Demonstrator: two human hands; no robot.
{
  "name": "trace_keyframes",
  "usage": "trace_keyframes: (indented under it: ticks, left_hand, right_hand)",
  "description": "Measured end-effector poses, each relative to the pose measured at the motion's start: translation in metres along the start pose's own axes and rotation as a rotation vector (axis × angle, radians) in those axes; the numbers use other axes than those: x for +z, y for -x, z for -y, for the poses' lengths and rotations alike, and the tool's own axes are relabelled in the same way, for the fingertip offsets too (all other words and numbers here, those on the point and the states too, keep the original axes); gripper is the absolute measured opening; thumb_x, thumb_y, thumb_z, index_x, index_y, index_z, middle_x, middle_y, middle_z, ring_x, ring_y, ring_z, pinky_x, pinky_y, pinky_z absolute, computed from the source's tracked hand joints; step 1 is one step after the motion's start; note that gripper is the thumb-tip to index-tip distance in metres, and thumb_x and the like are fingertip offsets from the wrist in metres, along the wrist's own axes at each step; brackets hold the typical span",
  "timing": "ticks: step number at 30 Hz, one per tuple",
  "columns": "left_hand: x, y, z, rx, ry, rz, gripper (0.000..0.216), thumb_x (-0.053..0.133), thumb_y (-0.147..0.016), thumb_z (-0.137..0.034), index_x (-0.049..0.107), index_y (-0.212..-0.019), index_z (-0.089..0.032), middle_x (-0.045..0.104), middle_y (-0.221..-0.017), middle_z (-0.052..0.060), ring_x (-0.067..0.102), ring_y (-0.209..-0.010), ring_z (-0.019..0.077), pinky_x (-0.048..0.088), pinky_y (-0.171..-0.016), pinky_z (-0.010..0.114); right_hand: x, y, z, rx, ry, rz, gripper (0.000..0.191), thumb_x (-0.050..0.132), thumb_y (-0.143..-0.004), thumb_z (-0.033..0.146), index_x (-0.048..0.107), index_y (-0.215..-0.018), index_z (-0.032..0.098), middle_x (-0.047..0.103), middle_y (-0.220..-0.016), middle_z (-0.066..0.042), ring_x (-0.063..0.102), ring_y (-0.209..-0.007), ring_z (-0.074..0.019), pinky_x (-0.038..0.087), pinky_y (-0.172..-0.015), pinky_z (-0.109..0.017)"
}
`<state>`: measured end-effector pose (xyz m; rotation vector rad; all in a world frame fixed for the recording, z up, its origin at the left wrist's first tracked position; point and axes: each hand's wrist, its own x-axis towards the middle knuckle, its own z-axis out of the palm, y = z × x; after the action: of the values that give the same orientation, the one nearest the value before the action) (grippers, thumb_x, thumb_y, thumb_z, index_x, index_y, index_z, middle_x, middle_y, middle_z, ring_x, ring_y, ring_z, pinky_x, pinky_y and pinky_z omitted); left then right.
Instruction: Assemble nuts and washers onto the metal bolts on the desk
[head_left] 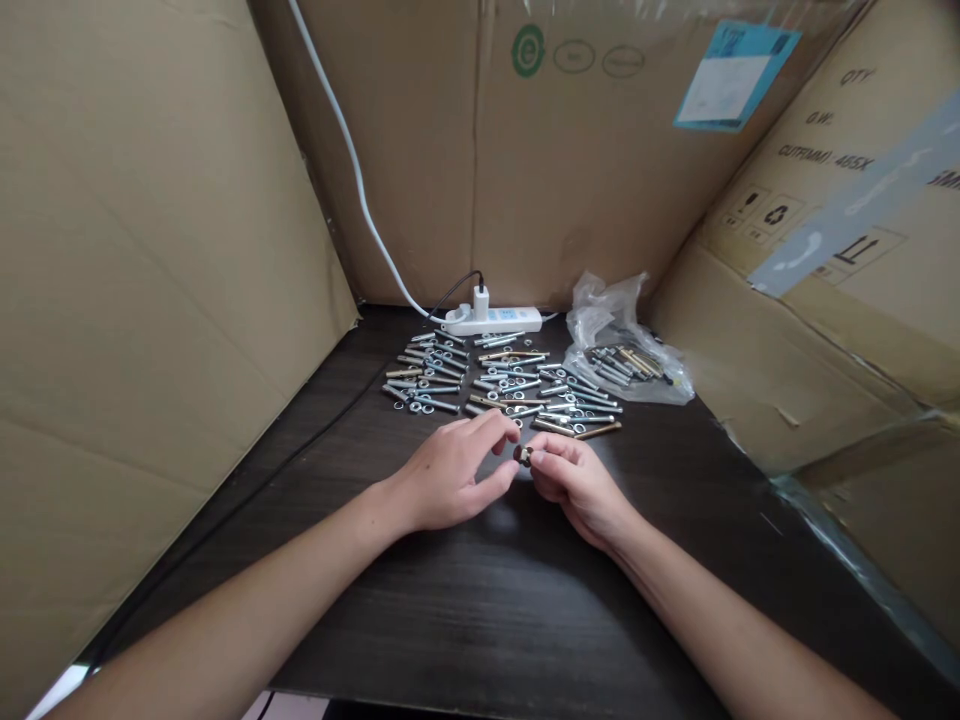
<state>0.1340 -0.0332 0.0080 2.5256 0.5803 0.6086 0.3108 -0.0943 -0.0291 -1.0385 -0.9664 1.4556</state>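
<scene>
Between the front and back edges of the surface (pixel 480 625), a little past its middle, the right hand (pixel 581 485) has thumb and finger pinched on a small metal piece (pixel 526 457). Facing it, the left hand (pixel 450 470) has its thumb and fingers apart, curved towards that piece; whether a fingertip touches it I cannot tell. The piece is too small to make out as one part or several, so handling of it looks under way rather than finished.

Just beyond the hands, bolts and washers lie loose in three rough groups: a right group (pixel 576 404), a middle group (pixel 517 385) and a left group (pixel 439 389). Laying out hardware seems largely done, though silver and brass-toned pieces are mixed within the groups, and I see no part clearly set aside as complete. Towards the back right corner, a clear plastic bag (pixel 679 385) has more metal pieces in it, so that share appears not yet laid out. Along the back edge lies a white power strip (pixel 517 320), before a cardboard box (pixel 412 150).
</scene>
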Motion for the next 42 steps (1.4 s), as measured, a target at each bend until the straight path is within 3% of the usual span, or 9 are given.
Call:
trace_keyframes:
  ticks: [4, 11, 16, 27, 32, 42]
  left_hand:
    - [0.0001, -0.0015, 0.0001, 0.004, 0.001, 0.033, 0.017, 0.039, -0.092, -0.033, 0.049, -0.095, -0.019, 0.054, -0.089, 0.002, 0.052, -0.079, 0.0153, 0.043, -0.072, 0.028]
    - [0.0004, 0.0007, -0.0007, 0.015, 0.026, 0.016, 0.024, 0.045, -0.086, -0.023, 0.045, -0.11, -0.02, 0.054, -0.093, 0.003, 0.053, -0.082, 0.0162, 0.044, -0.075, 0.03]
    - [-0.0003, -0.001, -0.0009, -0.009, -0.01, 0.031, 0.017, 0.042, -0.091, -0.033, 0.05, -0.096, -0.019, 0.055, -0.089, 0.002, 0.053, -0.08, 0.0152, 0.043, -0.073, 0.028]
    - [0.0012, -0.0024, 0.0001, 0.063, -0.02, 0.022, 0.012, 0.044, -0.089, -0.025, 0.049, -0.097, -0.018, 0.055, -0.086, 0.002, 0.053, -0.079, 0.015, 0.043, -0.072, 0.027]
    - [0.0018, -0.002, 0.0017, 0.055, -0.013, 0.023, 0.012, 0.045, -0.088, -0.023, 0.048, -0.099, -0.018, 0.055, -0.089, 0.003, 0.053, -0.081, 0.0156, 0.044, -0.074, 0.028]
    - [0.0017, -0.0021, 0.0011, 0.076, -0.019, 0.029, 0.011, 0.045, -0.088, -0.02, 0.048, -0.099, -0.019, 0.055, -0.089, 0.001, 0.053, -0.08, 0.0148, 0.043, -0.074, 0.028]
  right_hand:
    - [-0.001, -0.0002, -0.0012, -0.01, 0.028, 0.001, 0.023, 0.068, -0.074, 0.035, 0.057, -0.07, 0.015, 0.032, -0.048, 0.009, 0.02, -0.043, -0.0044, 0.011, -0.043, -0.022]
    - [-0.0013, 0.0011, -0.0018, -0.008, 0.052, -0.022, 0.024, 0.068, -0.073, 0.036, 0.058, -0.072, 0.015, 0.033, -0.048, 0.008, 0.02, -0.043, -0.0043, 0.011, -0.042, -0.022]
    - [-0.0008, 0.0002, -0.0005, -0.009, 0.055, -0.022, 0.025, 0.068, -0.073, 0.038, 0.058, -0.07, 0.015, 0.032, -0.047, 0.009, 0.02, -0.043, -0.0045, 0.012, -0.042, -0.022]
    - [-0.0006, 0.0007, 0.0031, -0.001, 0.087, 0.044, 0.024, 0.062, -0.076, 0.036, 0.055, -0.068, 0.016, 0.03, -0.048, 0.009, 0.02, -0.042, -0.0048, 0.012, -0.041, -0.022]
    - [0.0007, 0.0012, 0.003, 0.001, 0.085, 0.035, 0.02, 0.062, -0.077, 0.034, 0.059, -0.083, 0.016, 0.029, -0.049, 0.01, 0.018, -0.041, -0.0047, 0.01, -0.042, -0.022]
    - [-0.0027, 0.0001, 0.0012, -0.039, 0.178, 0.042, 0.027, 0.066, -0.076, 0.041, 0.059, -0.085, 0.016, 0.047, -0.06, 0.005, 0.023, -0.044, -0.0039, 0.015, -0.042, -0.02]
